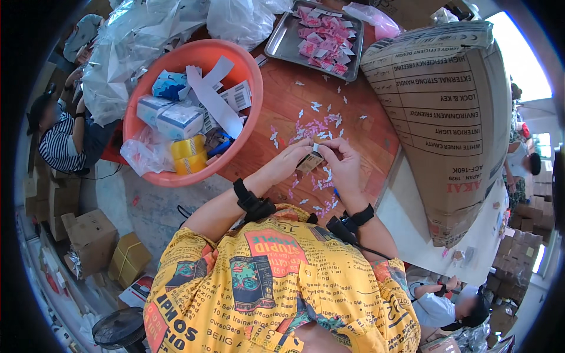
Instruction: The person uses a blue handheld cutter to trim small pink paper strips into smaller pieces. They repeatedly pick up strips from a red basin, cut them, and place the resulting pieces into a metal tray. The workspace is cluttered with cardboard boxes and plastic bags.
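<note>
Above the wooden table (pixel 276 112), a small tan-and-dark packet (pixel 309 162) with a white upper edge is between my two hands. My left hand (pixel 289 160) is closed round its left side. Thumb and fingers of my right hand (pixel 343 162) pinch together at its upper right corner. Whether the packet is a box or a folded card is too small to tell. Pink and white paper bits (pixel 312 128) lie scattered on the table around and under both hands.
A large orange tub (pixel 254 112) with tape rolls (pixel 189 156), labels and boxed packs stands at left. A metal tray (pixel 281 36) of pink packets sits at the back. On the right leans a big cardboard carton (pixel 435 123). Other people work at both sides.
</note>
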The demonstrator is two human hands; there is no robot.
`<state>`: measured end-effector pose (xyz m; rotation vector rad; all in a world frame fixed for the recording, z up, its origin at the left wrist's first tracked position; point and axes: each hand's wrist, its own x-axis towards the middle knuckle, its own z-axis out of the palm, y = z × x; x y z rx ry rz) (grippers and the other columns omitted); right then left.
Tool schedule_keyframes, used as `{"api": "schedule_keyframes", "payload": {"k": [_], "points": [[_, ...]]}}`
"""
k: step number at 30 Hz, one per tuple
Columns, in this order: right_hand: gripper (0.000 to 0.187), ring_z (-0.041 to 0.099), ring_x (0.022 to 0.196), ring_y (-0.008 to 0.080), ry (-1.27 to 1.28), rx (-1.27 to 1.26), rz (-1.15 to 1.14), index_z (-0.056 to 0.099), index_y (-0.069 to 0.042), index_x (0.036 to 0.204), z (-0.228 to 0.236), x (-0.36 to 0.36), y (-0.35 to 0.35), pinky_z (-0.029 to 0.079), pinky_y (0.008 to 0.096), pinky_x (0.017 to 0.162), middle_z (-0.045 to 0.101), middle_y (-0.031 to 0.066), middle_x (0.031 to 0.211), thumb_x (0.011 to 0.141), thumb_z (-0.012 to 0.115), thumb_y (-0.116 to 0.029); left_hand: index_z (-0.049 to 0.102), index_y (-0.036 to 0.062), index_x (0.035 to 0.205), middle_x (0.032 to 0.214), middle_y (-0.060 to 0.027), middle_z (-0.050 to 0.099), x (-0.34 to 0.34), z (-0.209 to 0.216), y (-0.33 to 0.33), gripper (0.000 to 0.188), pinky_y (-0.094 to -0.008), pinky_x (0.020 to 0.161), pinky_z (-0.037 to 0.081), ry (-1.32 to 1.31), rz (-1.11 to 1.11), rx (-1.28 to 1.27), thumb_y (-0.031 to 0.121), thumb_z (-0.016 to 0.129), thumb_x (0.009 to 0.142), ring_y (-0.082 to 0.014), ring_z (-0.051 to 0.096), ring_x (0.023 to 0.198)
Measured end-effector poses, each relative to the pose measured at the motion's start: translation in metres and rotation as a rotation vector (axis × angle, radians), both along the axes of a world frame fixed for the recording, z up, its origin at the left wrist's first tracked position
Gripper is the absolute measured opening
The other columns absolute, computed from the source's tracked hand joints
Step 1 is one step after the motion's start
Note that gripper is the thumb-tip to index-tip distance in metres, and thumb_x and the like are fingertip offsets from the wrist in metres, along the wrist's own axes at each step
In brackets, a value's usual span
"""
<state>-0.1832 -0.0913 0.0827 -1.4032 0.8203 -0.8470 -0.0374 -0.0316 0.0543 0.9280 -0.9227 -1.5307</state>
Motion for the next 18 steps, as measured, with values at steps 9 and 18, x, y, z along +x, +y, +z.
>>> {"api": "schedule_keyframes", "payload": {"k": [9,18], "points": [[0.006,0.053,0.067,0.0116,0.182,-0.501,-0.024,0.059,0.000,0.077,0.004,0.012,0.000,0.043,0.0234,0.059,0.053,0.0046,0.076,0.075,0.064,-0.001,0.051,0.0085,0.097,0.073,0.0000,0.054,0.006,-0.006,0.000,0.035,-0.0200,0.044,0.039,0.017,0.016,0.177,0.034,0.028,0.097,-0.0075,0.049,0.056],[0.009,0.051,0.067,0.0110,0.045,-0.234,0.090,0.055,-0.001,0.075,-0.009,0.047,-0.008,0.041,0.0224,0.058,0.053,0.0039,0.074,0.073,0.065,-0.001,0.049,0.0090,0.093,0.069,0.0032,0.045,0.032,0.013,0.010,0.032,-0.0181,0.044,0.034,-0.185,0.132,0.062,0.035,0.031,0.096,-0.0045,0.042,0.056]]}}
